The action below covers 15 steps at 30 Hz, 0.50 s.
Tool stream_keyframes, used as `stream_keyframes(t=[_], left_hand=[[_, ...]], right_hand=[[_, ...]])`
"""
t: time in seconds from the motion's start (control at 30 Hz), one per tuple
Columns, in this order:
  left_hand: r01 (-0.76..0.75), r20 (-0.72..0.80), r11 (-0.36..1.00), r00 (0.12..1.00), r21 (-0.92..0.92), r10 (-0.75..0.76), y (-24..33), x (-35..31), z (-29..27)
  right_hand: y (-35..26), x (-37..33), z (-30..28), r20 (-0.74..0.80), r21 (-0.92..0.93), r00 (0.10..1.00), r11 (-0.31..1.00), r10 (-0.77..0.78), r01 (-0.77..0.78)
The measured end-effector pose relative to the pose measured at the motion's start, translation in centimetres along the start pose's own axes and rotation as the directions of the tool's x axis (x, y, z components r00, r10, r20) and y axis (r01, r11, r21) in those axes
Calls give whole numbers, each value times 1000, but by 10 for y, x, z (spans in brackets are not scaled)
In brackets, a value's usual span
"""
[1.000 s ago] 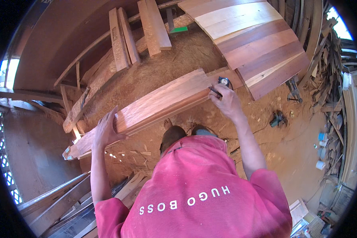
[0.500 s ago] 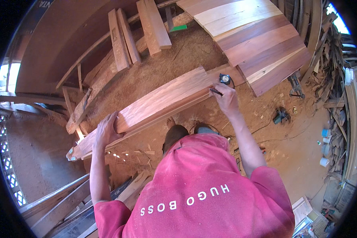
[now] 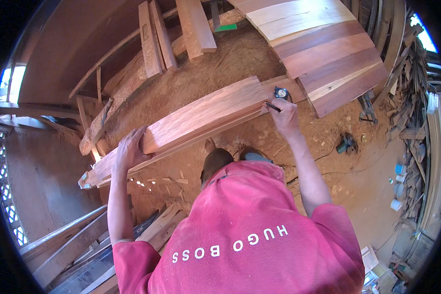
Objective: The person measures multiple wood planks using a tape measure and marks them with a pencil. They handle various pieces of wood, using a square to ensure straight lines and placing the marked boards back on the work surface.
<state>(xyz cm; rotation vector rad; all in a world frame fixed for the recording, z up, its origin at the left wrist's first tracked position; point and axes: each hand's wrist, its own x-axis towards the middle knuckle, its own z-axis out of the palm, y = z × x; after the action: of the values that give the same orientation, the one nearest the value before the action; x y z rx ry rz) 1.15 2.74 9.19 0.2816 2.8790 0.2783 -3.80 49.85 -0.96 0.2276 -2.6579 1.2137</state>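
A thick reddish wooden board [image 3: 206,110] lies on a longer plank [image 3: 103,169] that runs from lower left to upper right in front of me. My left hand [image 3: 131,149] is closed around the left end of the board, thumb along its near edge. At the other end, my right hand [image 3: 286,117] pinches a thin dark pencil [image 3: 273,107]. Its tip points left at the board's right end. Just beyond that hand a dark tape measure [image 3: 281,93] with a pale round face sits on the wood.
A panel of joined boards [image 3: 328,54] stands at the upper right. Several planks [image 3: 193,27] lean at the back over sawdust. A clamp [image 3: 367,108] and a green power tool [image 3: 348,143] are to the right. Stacked lumber [image 3: 83,255] lies at lower left.
The whole view has shifted a little. My right hand and the pencil have moved slightly up and to the right in the picture. The left hand keeps its hold on the board.
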Motion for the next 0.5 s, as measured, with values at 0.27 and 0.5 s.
stream_keyframes(t=[0.27, 0.5], left_hand=[[-4, -50, 1000, 999, -13, 3, -4, -2, 8], [18, -36, 999, 999, -31, -19, -15, -2, 20]], right_hand=[[-7, 0, -1, -11, 100, 1000, 995, 21, -20], [-6, -1, -2, -5, 53, 1000, 999, 7, -7]])
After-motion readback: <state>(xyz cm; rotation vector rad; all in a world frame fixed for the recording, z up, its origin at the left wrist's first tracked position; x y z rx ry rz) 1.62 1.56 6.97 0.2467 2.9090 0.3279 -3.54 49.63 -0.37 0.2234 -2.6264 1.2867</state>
